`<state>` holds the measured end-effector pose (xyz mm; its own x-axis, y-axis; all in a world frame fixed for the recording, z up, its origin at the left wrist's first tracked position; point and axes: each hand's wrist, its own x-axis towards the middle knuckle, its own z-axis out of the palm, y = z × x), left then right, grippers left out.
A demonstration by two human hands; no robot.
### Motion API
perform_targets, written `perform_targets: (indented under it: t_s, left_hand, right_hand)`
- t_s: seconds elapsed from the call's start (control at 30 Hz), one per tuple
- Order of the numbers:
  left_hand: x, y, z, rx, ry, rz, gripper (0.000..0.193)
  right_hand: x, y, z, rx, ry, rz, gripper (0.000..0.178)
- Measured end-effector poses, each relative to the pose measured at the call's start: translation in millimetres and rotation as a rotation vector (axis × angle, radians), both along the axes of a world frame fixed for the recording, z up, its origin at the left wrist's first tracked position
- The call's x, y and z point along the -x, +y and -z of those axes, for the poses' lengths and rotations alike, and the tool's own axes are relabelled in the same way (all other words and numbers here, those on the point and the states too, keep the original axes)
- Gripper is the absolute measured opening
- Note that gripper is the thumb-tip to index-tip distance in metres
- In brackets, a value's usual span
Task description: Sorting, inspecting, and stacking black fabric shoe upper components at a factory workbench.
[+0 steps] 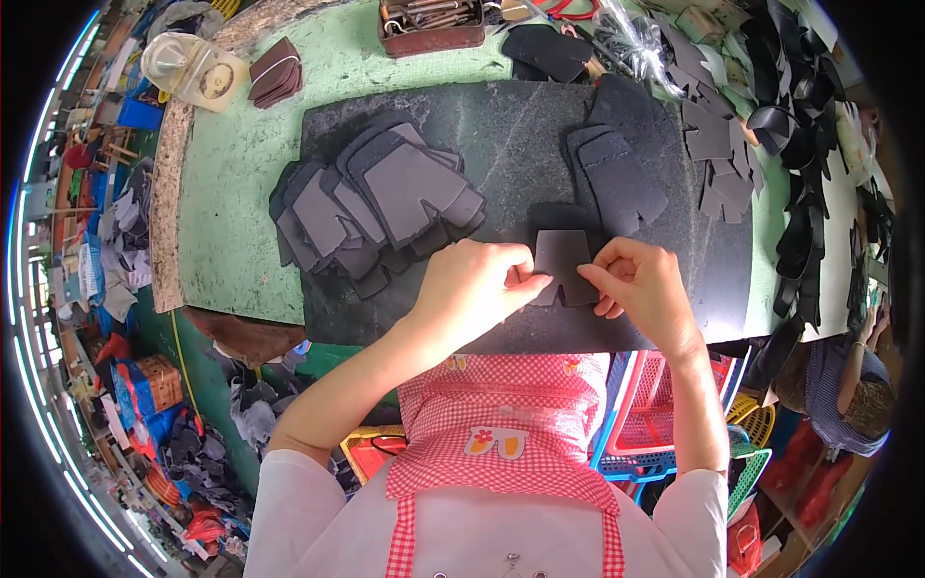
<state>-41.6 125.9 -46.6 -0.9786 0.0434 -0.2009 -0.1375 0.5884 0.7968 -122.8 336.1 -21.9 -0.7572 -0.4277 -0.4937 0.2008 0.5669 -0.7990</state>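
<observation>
A small grey notched leather piece (561,252) lies near the front edge of the black work mat, over a darker piece. My left hand (487,279) pinches its left edge between thumb and bent fingers. At the opposite edge, my right hand (641,284) is closed with thumb and fingertips on the piece. Just beyond my right hand are dark cut pieces (621,183), partly overlapping. To the left of my hands, a fanned pile of grey notched pieces (409,188) covers part of the mat.
The black mat (511,125) rests on a green table (231,193). Along the back stand a clear bottle (198,72), a banded brown stack (277,74) and a tool tin (431,34). More grey pieces (713,135) and black strips (805,183) crowd the right. Plastic baskets (665,414) stand below; another person (838,395) is at right.
</observation>
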Motion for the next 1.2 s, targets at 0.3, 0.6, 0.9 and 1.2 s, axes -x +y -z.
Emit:
perform_targets:
  t_s: [0.3, 0.6, 0.9, 1.2]
  left_hand:
    - [-6.7, 38.7, -1.2, 0.250, 0.366, 0.369, 0.093]
    - [-46.2, 3.3, -3.3, 0.348, 0.706, 0.338, 0.042]
    - [45.5, 53.3, -15.7, 0.266, 0.643, 0.067, 0.062]
    - [102.6, 34.2, 25.4, -0.010, 0.651, 0.206, 0.020]
  right_hand:
    - [25.1, 21.6, -2.3, -0.020, 0.380, 0.095, 0.019]
    - [142.8, 102.0, 35.8, -0.250, 0.876, 0.433, 0.028]
    - [131.6, 65.5, 26.2, 0.023, 0.912, 0.405, 0.019]
    - [44.6, 47.4, -5.5, 0.454, 0.238, 0.041, 0.019]
